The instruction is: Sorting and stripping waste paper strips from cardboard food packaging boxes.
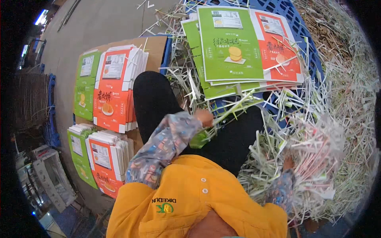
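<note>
Thin, springy paper strips (pixel 242 104), white with green edges, fan out from the curled left hand (pixel 204 118), which appears closed on them above the lap. The right hand (pixel 288 162) is partly hidden beside a blurred, frizzy bundle of white and pinkish-red strips (pixel 317 150); whether it grips them cannot be told. Ahead of the hands, flat printed green-and-red sheets (pixel 232 39) lie stacked on a blue plastic lattice pallet (pixel 303 29). Left of the left hand, similar stacks (pixel 113 95) rest on brown cardboard (pixel 155 49), with smooth grey floor (pixel 99 23) beyond. Right of the right hand, tangled pale offcuts (pixel 351 103) heap up.
</note>
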Demonstrator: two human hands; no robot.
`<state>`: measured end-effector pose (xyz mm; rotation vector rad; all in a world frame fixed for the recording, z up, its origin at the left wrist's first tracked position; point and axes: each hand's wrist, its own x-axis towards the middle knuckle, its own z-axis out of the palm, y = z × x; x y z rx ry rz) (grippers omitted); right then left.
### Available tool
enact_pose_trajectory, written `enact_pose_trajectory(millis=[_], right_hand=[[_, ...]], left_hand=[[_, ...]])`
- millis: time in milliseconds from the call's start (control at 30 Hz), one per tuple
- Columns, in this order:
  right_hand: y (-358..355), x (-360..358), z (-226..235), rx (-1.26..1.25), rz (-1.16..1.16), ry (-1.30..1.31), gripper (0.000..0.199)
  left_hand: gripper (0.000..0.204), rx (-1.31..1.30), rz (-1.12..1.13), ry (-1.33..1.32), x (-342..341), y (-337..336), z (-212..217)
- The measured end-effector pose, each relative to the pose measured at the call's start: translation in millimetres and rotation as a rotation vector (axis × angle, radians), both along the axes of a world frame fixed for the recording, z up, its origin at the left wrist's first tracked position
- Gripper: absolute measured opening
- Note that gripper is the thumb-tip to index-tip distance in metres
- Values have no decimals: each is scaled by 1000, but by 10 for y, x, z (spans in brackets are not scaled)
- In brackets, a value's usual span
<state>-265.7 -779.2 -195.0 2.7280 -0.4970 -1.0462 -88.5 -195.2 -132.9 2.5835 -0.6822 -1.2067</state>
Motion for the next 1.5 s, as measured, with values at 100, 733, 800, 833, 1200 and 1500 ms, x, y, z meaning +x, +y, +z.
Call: enact_pose_trajectory(millis=[100,733,800,833,1200,1500], right_hand=[[125,-58,359,134,-92,-104,35],[3983,2516,1615,1281,-469,-323,25],[4310,2636,1285,1473,-737,-245,25],[4362,2694,1065,1464,-736,-246,25],[4776,2959,417,1562,-1533,-333,31],[4335,3175,295,1838,-1573,-433,15]], left_hand=[[23,-516,528,-132,574,93,158],[34,-417,1390,-442,1061,-31,-310],[36,-515,1403,-369,1063,41,-330],[36,-520,1407,-361,1085,25,-372],[26,-994,1646,-248,1144,104,-471],[18,-1006,1641,-362,1221,32,13]])
